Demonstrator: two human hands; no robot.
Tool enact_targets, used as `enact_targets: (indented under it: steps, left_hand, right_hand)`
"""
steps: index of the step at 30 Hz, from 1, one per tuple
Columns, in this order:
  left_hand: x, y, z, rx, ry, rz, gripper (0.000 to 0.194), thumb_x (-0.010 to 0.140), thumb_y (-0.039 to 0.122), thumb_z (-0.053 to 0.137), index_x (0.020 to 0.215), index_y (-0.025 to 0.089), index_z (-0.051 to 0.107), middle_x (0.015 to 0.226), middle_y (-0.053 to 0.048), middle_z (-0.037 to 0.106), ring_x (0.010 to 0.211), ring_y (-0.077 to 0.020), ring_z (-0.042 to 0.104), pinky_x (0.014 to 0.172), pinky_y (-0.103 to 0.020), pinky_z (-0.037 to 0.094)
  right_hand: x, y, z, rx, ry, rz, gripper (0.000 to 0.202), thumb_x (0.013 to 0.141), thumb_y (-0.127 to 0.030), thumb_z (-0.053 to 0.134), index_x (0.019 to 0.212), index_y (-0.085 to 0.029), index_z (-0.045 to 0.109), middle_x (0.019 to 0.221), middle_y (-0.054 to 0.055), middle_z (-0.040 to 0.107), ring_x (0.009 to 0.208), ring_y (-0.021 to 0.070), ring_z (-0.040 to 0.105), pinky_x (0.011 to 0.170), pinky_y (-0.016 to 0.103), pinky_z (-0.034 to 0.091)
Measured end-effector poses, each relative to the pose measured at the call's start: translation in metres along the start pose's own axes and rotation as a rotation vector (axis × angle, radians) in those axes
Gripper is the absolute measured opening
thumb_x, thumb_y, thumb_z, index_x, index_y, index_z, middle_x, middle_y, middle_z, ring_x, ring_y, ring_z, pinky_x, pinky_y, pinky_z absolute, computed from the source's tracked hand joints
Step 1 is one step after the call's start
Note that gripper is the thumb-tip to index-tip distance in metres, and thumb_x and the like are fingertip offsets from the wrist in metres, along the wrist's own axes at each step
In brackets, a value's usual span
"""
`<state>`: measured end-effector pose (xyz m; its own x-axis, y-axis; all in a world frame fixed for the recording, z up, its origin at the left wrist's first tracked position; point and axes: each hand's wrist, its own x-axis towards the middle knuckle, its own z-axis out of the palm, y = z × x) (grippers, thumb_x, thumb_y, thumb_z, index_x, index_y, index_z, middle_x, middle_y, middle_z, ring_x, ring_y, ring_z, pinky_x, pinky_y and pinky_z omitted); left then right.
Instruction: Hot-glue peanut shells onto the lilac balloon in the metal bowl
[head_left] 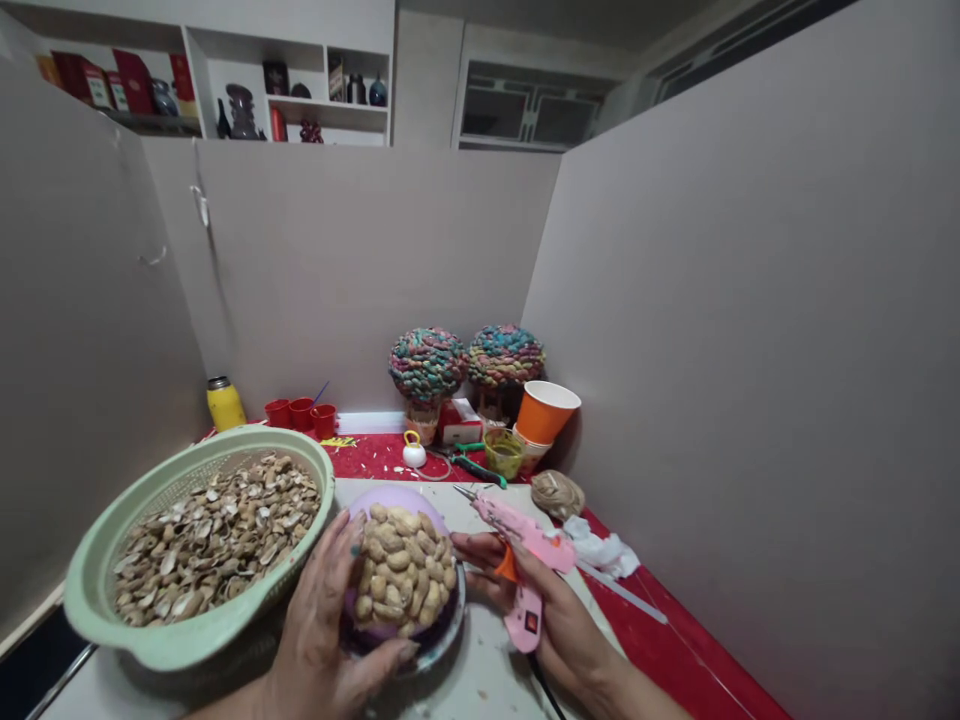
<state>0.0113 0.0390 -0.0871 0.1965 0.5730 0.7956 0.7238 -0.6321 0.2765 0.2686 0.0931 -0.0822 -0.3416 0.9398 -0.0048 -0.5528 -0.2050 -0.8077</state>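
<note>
A purple balloon (pixel 379 497), its near face covered with whole peanut shells (pixel 405 570), sits in a round bowl (pixel 448 645). My left hand (pixel 319 610) is curved around the balloon's left side, thumb at the front and fingers along its edge. In my right hand (pixel 555 610) is a pink hot glue gun (pixel 529 535), its metal nozzle pointing up and to the left. My fingers are around its handle by the orange trigger (pixel 507 564); the fingertips are close to the bowl's right side.
A green basket (pixel 300 445) of peanut shells stands on the left. Behind are red cups (pixel 301 413), a yellow bottle (pixel 226 404), two colourful shell-covered trees (pixel 427 365), pliers (pixel 480 470) and an orange paper cup (pixel 541 415). Twine (pixel 557 495) and tissue (pixel 602 548) lie right. Grey partitions enclose the table.
</note>
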Motion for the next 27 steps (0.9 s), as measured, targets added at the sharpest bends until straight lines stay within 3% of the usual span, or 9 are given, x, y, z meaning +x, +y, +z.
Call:
enact_targets:
  steps: [5,11,17,22,27]
  left_hand:
    - [0.010,0.005,0.001,-0.012,0.054,0.035,0.091,0.080,0.024,0.073,0.153,0.020,0.020,0.142,-0.023,0.049,0.132,-0.0376,0.048,0.103,-0.058,0.047]
    - [0.027,0.006,0.003,0.038,0.064,-0.072,0.089,0.078,0.025,0.073,0.151,0.023,0.023,0.136,-0.020,0.055,0.122,-0.0363,0.058,0.098,-0.058,0.050]
    - [0.043,0.014,-0.001,-0.041,-0.005,-0.270,0.090,0.077,0.030,0.073,0.150,0.023,0.020,0.136,-0.019,0.055,0.120,-0.0346,0.059,0.100,-0.059,0.048]
    - [0.052,0.013,0.000,-0.013,-0.085,-0.309,0.083,0.079,0.034,0.071,0.147,0.023,0.025,0.138,-0.019,0.055,0.123,-0.0356,0.057,0.102,-0.061,0.045]
    - [0.059,0.009,-0.003,-0.069,-0.104,-0.407,0.084,0.079,0.039,0.071,0.148,0.026,0.024,0.142,-0.016,0.053,0.126,-0.0310,0.055,0.106,-0.054,0.044]
  right_hand:
    - [-0.004,-0.001,0.004,0.013,-0.020,0.015,0.042,0.074,-0.053,0.077,0.095,-0.017,0.078,0.101,0.014,0.077,0.108,0.0328,0.066,0.100,0.047,0.043]
    - [-0.002,-0.001,0.003,0.070,0.009,0.015,0.039,0.076,-0.050,0.077,0.095,-0.016,0.077,0.102,0.013,0.077,0.101,0.0294,0.068,0.092,0.041,0.048]
    - [0.000,-0.005,0.002,0.129,0.102,0.019,0.032,0.075,-0.046,0.078,0.088,-0.016,0.078,0.097,0.011,0.078,0.091,0.0244,0.071,0.084,0.034,0.053]
    - [0.003,-0.009,0.003,0.136,0.141,0.023,0.033,0.071,-0.046,0.081,0.085,-0.016,0.078,0.092,0.010,0.078,0.083,0.0221,0.072,0.078,0.030,0.056]
    - [0.006,-0.007,0.000,0.133,0.172,0.025,0.038,0.067,-0.047,0.084,0.087,-0.014,0.078,0.094,0.012,0.078,0.082,0.0217,0.072,0.076,0.030,0.057]
